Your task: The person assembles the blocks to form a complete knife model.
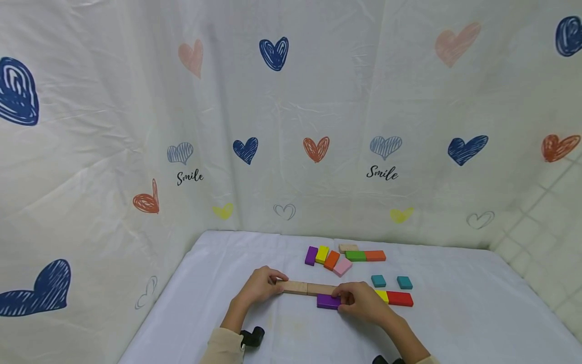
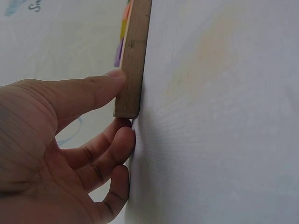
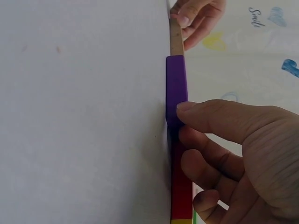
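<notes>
Two plain wooden blocks (image 1: 293, 287) lie end to end in a row on the white cloth. My left hand (image 1: 261, 287) pinches the left end of the row, its thumb along the side of the wooden block (image 2: 133, 60) in the left wrist view. In front of the right-hand plain block lies a purple block (image 1: 327, 302). My right hand (image 1: 364, 301) grips this purple block (image 3: 176, 88) near its right end, thumb on its near face. Just past those fingers a red block (image 3: 182, 182) shows in the right wrist view; in the head view my hand hides that spot.
Right of my right hand lie a yellow block (image 1: 382, 294) and another red block (image 1: 400, 299). Two small teal blocks (image 1: 378, 281) sit behind them. Farther back are several coloured blocks, including a pink one (image 1: 343, 267) and a green one (image 1: 355, 256). A heart-patterned curtain (image 1: 336, 197) hangs behind the table.
</notes>
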The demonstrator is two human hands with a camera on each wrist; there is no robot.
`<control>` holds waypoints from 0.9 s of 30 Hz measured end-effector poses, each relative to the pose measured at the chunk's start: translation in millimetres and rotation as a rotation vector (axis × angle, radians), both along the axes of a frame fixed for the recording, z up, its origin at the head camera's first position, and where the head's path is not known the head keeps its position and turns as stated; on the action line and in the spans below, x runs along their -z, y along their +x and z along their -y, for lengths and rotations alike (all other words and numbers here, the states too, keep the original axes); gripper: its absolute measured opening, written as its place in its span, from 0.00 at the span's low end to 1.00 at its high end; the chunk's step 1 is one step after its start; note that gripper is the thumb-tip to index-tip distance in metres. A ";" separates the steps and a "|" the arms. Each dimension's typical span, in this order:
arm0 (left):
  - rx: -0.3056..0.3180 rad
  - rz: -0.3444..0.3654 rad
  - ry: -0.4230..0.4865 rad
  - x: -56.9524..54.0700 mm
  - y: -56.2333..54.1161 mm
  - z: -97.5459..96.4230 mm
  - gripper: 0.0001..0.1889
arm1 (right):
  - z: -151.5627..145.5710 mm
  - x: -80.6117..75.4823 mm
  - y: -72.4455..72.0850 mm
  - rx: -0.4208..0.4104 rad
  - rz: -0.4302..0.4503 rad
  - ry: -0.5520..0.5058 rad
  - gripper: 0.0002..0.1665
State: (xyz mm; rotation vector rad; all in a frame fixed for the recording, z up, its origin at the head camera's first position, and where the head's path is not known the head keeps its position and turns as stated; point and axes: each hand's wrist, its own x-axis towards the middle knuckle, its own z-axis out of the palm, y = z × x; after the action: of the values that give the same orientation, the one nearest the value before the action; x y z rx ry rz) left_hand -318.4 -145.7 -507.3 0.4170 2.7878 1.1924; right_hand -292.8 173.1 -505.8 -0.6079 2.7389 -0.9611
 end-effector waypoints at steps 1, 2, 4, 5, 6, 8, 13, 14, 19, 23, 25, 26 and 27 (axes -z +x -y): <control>0.003 -0.004 0.001 0.3 -0.3 0.3 0.10 | 0.1 -0.2 0.2 0.001 0.000 0.000 0.16; 0.003 -0.004 0.000 0.2 -0.3 0.3 0.10 | 0.3 -0.4 0.4 0.001 -0.001 0.000 0.16; 0.005 -0.006 0.000 0.7 -0.6 0.4 0.10 | 0.5 -0.8 0.7 0.001 -0.001 -0.002 0.16; 0.007 -0.009 0.001 0.9 -0.7 0.5 0.10 | 0.5 -1.0 0.9 0.001 -0.001 -0.002 0.16; 0.008 -0.011 0.001 1.4 -0.9 0.5 0.11 | 0.4 -1.3 1.3 0.002 -0.001 -0.002 0.16; 0.011 -0.016 0.006 1.5 -0.5 0.3 0.11 | 0.3 -1.6 1.5 0.004 0.001 -0.003 0.16; 0.004 -0.006 0.007 1.9 -0.3 -0.4 0.10 | -1.5 -2.9 1.6 0.003 0.016 -0.012 0.16; 0.000 -0.003 0.005 1.7 -0.3 -0.6 0.10 | -2.5 -3.9 1.7 0.007 0.017 -0.017 0.15; -0.002 -0.003 0.001 0.9 0.0 -1.0 0.10 | -10.7 -11.2 0.1 0.070 -0.014 -0.045 0.12; -0.001 -0.004 0.008 0.7 0.8 -0.9 0.10 | -19.3 -14.8 -3.9 0.162 -0.037 -0.088 0.12; -0.003 -0.003 0.009 0.6 0.9 -1.0 0.10 | -23.5 -15.4 -6.4 0.198 -0.054 -0.106 0.13; -0.002 -0.004 0.010 0.8 0.8 -1.1 0.10 | -25.4 -15.6 -7.5 0.214 -0.066 -0.113 0.13; -0.002 -0.004 0.010 0.8 0.9 -1.2 0.10 | -27.1 -15.5 -8.8 0.227 -0.078 -0.116 0.14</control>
State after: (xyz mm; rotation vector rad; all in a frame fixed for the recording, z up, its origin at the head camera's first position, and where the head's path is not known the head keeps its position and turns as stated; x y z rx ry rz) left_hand -317.5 -144.5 -508.1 0.4179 2.7876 1.2076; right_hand -301.7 200.2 -490.3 -0.3631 2.8841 -1.1757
